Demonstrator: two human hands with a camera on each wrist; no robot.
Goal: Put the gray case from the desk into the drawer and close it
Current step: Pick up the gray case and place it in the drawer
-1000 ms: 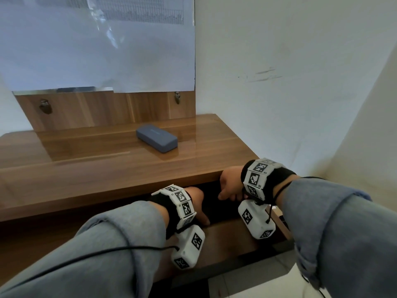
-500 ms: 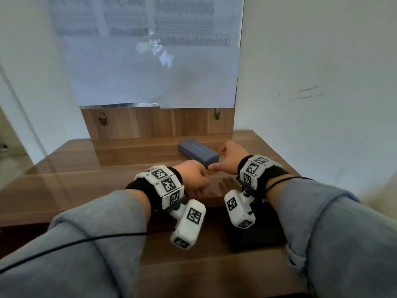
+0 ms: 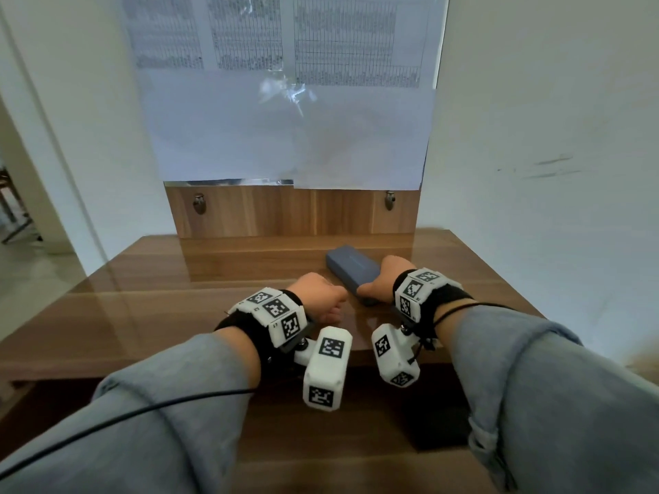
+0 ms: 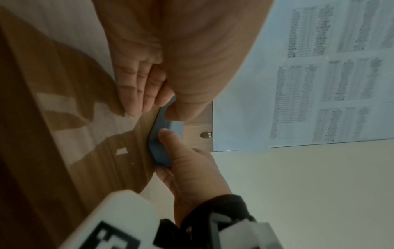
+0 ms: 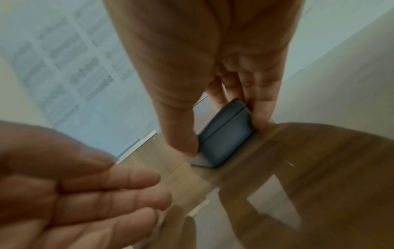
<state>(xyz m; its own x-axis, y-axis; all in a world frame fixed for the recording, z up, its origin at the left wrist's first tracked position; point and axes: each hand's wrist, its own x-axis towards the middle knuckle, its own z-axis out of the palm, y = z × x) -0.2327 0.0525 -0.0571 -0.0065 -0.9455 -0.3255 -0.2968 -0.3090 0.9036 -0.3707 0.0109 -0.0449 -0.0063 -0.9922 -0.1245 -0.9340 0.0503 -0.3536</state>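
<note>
From the head view, our right hand [image 3: 387, 279] is at the near end of the gray case [image 3: 351, 270], which lies flat on the desk [image 3: 160, 304] toward its back right, thumb on the near left edge; our left hand [image 3: 319, 297] hovers just left of it, fingers loosely curled, holding nothing. The drawer [image 3: 356, 458] stands open below the desk edge, under our wrists. In the left wrist view, the right thumb [image 4: 170, 143] presses one long side of the case [image 4: 158, 143] while our left fingers [image 4: 136, 94] hang relaxed above the glossy wood, not touching it. In the right wrist view, the thumb [image 5: 183, 139] sits on one side of the case [image 5: 226, 141] and the fingers [image 5: 262, 101] wrap the other, so we judge the pinch is closed on the case's end, though it does not look lifted yet. To do this step well, we should squeeze across the narrow width, firm enough that the smooth shell does not slide on the slick top, and lift straight up before drawing it back toward us. Since we hold one end only, the far end may droop, so the left hand can support it if needed, then we lower it flat into the drawer.
</note>
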